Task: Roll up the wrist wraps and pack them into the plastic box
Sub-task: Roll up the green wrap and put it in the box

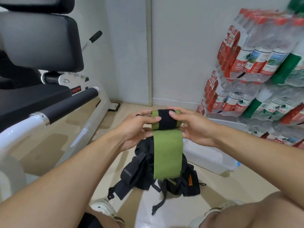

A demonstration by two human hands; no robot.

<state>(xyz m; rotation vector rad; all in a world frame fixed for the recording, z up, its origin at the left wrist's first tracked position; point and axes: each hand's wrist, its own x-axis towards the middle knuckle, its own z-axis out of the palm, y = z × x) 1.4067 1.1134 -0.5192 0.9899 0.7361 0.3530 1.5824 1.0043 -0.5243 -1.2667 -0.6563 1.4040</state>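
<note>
A green wrist wrap (167, 155) with a black patch is partly rolled up in mid air. My left hand (136, 127) grips the left end of the roll and my right hand (190, 125) grips its right end, thumbs on top. The loose green tail hangs straight down from the roll. Below it on the floor lies a heap of black wrist wraps (139, 175) with straps and an orange stripe. A clear plastic box (212, 158) stands on the floor to the right of the heap, under my right wrist.
A white and black exercise machine (54, 106) fills the left side. Shrink-wrapped packs of water bottles (256, 63) are stacked against the wall on the right. My knees and light shoes (105, 209) sit at the bottom edge, on a beige tiled floor.
</note>
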